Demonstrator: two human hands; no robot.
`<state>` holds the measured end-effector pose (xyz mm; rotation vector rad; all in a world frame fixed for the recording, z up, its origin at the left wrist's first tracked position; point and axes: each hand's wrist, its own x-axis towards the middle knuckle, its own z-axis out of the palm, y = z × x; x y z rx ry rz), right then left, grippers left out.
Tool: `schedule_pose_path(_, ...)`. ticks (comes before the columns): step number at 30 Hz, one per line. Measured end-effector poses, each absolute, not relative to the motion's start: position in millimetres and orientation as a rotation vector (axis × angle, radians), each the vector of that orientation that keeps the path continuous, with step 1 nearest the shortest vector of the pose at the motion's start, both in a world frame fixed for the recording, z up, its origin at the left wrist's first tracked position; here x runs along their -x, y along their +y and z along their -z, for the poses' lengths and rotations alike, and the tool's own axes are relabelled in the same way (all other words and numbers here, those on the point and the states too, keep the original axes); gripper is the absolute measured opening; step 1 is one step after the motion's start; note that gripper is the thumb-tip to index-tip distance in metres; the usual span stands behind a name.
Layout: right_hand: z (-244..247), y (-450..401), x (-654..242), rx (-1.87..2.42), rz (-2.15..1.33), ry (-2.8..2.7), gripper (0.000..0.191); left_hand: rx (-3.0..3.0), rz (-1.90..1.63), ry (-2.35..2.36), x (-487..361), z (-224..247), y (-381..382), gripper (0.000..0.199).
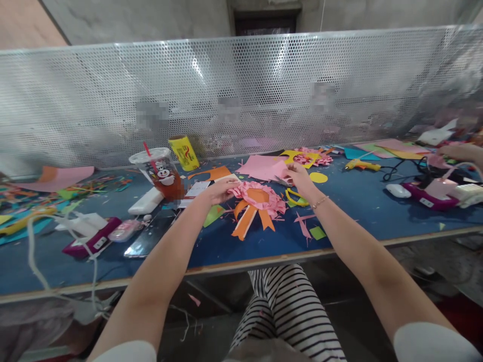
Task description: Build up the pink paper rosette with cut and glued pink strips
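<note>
A pink pleated paper rosette (273, 202) with an orange centre and orange paper ribbon tails (241, 221) lies on the blue table in front of me. My left hand (222, 190) pinches its upper left edge. Beyond the rosette, my right hand (297, 178) is closed at the near edge of a pink paper sheet (260, 167). A small greyish shape shows at its fingertips, too unclear to name. Just below that hand lies a yellow looped thing (297, 198). Green paper scraps (213, 215) and pink strips (303, 226) lie around the rosette.
To the left stand a drink cup (162, 173) with a straw and a yellow packet (184, 153); a phone (149, 236) lies nearby. Purple power strips (92, 237) with cables sit at both sides. A yellow glue gun (362, 165) lies right. Another person's hand (462, 152) reaches in there. A perforated metal screen (241, 100) closes the back.
</note>
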<state>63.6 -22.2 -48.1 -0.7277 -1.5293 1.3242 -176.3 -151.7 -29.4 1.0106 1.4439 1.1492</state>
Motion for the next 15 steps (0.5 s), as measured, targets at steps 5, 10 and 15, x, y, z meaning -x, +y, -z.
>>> schedule_pose_path(5, 51.6, -21.0, -61.6, 0.659, -1.384, -1.518, 0.015, -1.364, -1.332, 2.003, 182.7, 41.3, -148.2, 0.048)
schedule_pose_path(10, 57.2, -28.8, -53.7, 0.59, -1.477, -1.542, 0.025, -1.681, -1.289, 2.177, 173.3, 43.3, -146.3, 0.032)
schedule_pose_path(15, 62.5, -47.6, -38.6, 0.516, -1.543, -1.628, 0.027, -1.728, -1.285, 1.595, 136.2, 36.8, -151.8, 0.032)
